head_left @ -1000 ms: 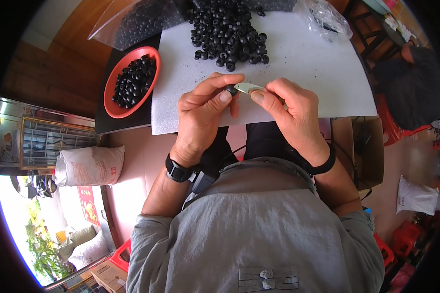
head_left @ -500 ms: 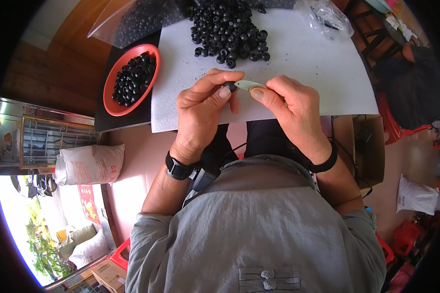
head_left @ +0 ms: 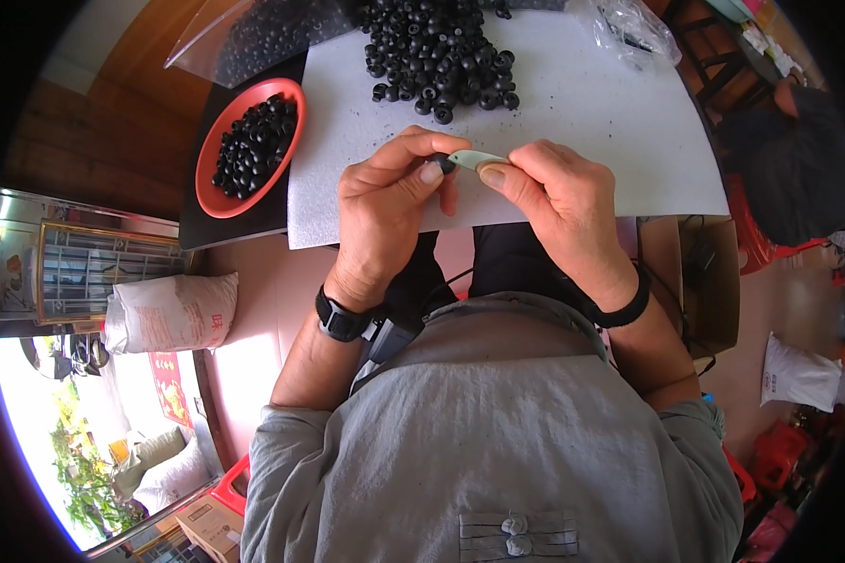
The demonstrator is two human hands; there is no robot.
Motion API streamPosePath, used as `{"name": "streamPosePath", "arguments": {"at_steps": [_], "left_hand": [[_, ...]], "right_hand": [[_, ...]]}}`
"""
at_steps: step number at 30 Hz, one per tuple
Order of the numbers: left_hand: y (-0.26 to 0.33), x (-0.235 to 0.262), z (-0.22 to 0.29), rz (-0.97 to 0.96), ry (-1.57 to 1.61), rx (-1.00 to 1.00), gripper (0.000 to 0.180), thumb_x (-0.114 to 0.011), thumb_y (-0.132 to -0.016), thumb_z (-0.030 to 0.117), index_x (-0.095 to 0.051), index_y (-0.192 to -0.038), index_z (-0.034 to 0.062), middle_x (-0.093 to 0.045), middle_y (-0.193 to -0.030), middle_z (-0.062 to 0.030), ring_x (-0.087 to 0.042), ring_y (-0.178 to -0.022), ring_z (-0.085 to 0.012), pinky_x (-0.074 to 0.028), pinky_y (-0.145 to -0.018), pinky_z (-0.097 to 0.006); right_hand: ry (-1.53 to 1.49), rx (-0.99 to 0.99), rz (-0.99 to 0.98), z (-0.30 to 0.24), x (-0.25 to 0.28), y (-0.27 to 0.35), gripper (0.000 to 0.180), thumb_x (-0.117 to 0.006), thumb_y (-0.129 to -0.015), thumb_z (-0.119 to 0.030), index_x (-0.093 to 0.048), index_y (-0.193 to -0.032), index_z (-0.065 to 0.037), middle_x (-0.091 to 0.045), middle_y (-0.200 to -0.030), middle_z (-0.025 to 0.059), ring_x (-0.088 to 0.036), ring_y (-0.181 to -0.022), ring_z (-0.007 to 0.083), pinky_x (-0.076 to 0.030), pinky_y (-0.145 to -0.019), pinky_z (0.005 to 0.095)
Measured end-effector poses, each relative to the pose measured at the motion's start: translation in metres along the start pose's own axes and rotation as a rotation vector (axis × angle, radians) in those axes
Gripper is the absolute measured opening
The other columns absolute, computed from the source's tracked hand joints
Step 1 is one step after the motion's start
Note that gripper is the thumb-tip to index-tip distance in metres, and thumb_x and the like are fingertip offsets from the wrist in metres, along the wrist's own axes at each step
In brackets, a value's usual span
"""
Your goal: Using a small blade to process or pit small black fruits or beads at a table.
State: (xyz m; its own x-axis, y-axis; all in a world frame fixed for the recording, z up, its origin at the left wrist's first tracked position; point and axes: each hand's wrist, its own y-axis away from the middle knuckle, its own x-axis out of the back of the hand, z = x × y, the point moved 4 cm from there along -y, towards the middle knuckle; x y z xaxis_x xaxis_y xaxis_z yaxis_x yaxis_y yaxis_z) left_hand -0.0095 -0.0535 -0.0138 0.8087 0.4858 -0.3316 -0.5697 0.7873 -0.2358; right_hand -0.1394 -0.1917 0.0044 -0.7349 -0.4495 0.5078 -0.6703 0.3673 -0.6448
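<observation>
1. Here, the small black piece (head_left: 444, 163) looks rounded and faintly glossy, partly hidden by the left hand (head_left: 382, 192), whose fingers grip it over the near part of a white sheet (head_left: 591, 103).
2. The right hand (head_left: 565, 199) pinches a slim pale-green tool (head_left: 474, 159) between its fingers, its left end meeting the piece.
3. Farther off lies a heap of similar black pieces (head_left: 438, 56).
</observation>
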Motion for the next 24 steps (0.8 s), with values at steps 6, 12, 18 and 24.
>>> {"name": "streamPosePath", "arguments": {"at_steps": [6,12,18,24], "left_hand": [[-0.001,0.001,0.000,-0.011,0.015,0.019,0.026,-0.058,-0.101,-0.005,-0.072,-0.123,-0.0073,-0.065,-0.113,-0.0121,-0.062,-0.085,-0.0194,-0.053,-0.072,-0.030],[-0.002,-0.003,0.003,-0.061,0.063,0.091,0.027,-0.058,-0.100,-0.004,-0.072,-0.123,-0.0089,-0.066,-0.109,-0.0126,-0.062,-0.083,-0.0196,-0.053,-0.069,-0.030],[-0.003,-0.002,0.004,-0.053,0.070,0.128,0.025,-0.057,-0.100,-0.004,-0.071,-0.120,-0.0100,-0.069,-0.111,-0.0150,-0.062,-0.081,-0.0197,-0.052,-0.067,-0.030],[-0.003,-0.002,0.005,-0.039,0.065,0.182,0.026,-0.056,-0.101,-0.004,-0.071,-0.121,-0.0100,-0.070,-0.105,-0.0152,-0.062,-0.077,-0.0192,-0.052,-0.067,-0.030]], "right_hand": [[0.016,-0.016,-0.007,-0.001,0.002,0.000,0.032,-0.079,-0.093,-0.027,-0.061,-0.076,-0.007,-0.060,-0.066,0.0071,-0.061,-0.060,0.0263,-0.045,-0.052,0.0404],[0.042,0.055,-0.004,0.003,0.009,0.000,0.031,-0.080,-0.091,-0.027,-0.062,-0.076,-0.007,-0.061,-0.066,0.0069,-0.062,-0.060,0.0267,-0.044,-0.051,0.0407],[-0.003,0.068,-0.045,0.003,0.010,-0.002,0.025,-0.082,-0.089,-0.024,-0.066,-0.079,-0.007,-0.063,-0.068,0.0069,-0.063,-0.061,0.0261,-0.047,-0.052,0.0387],[0.002,0.123,-0.017,0.005,0.008,-0.001,0.025,-0.083,-0.088,-0.024,-0.066,-0.079,-0.008,-0.063,-0.068,0.0063,-0.063,-0.061,0.0257,-0.047,-0.052,0.0382]]}}
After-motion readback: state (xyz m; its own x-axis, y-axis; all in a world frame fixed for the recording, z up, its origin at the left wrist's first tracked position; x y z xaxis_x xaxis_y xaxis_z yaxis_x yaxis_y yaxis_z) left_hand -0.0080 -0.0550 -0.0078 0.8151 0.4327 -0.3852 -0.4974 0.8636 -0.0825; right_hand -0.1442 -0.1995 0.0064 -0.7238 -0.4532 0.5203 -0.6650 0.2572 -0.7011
